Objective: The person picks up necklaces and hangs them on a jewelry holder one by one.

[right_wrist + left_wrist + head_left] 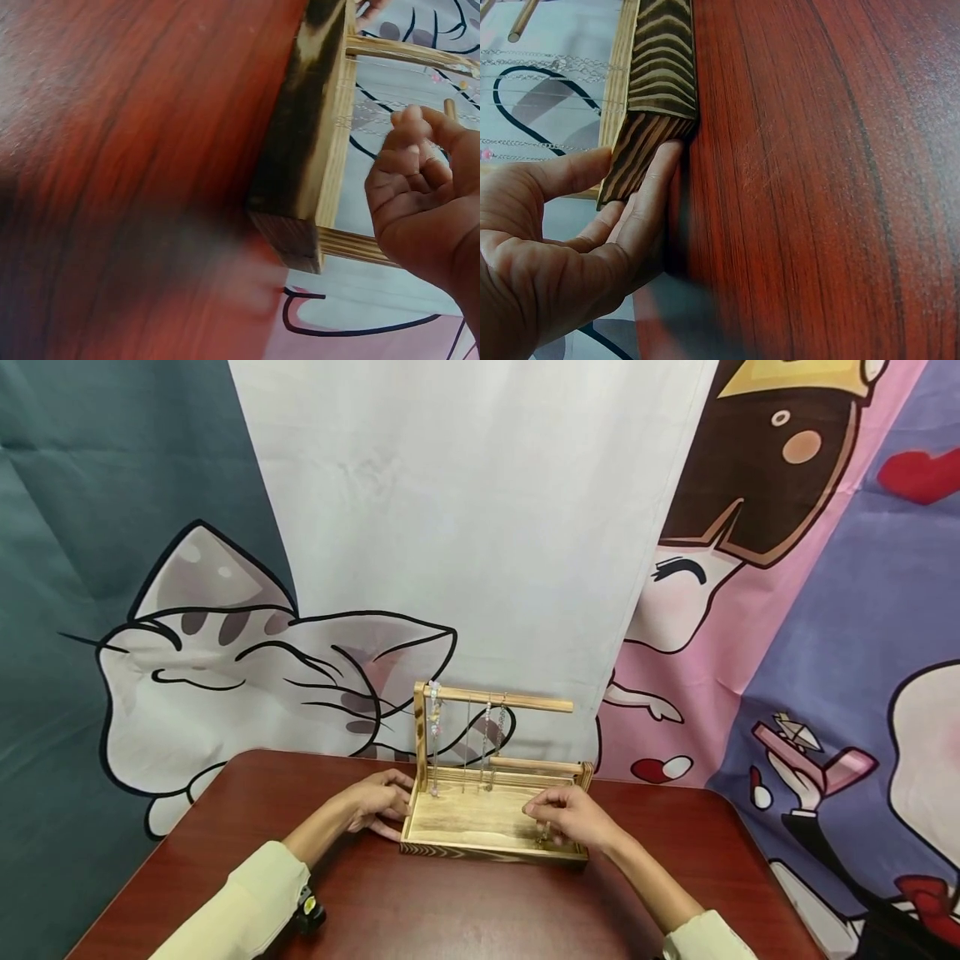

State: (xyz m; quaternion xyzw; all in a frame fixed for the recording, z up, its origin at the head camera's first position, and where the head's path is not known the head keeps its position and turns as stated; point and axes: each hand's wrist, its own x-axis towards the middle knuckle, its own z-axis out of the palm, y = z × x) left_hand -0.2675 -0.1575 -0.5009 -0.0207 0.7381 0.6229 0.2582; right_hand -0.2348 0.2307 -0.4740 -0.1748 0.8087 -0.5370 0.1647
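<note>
A wooden jewelry stand (480, 822), a shallow tray with a raised bar (525, 700) and a lower bar (536, 764), stands on the table. Several thin necklaces (436, 735) hang from the upper bar, one with pale beads. My left hand (378, 802) holds the stand's left end; in the left wrist view the thumb lies at the rim and the fingers reach along the outer side. Over the tray's right part, my right hand (573, 817) pinches thumb and forefinger together on what looks like fine jewelry. Its small gold-coloured part (542, 838) shows just below the hand.
The stand rests on a red-brown table (360, 902) in front of a printed cloth backdrop (480, 527). A small black device (308, 910) sits at my left sleeve (240, 897). The tray's dark-grained front wall (487, 855) faces me.
</note>
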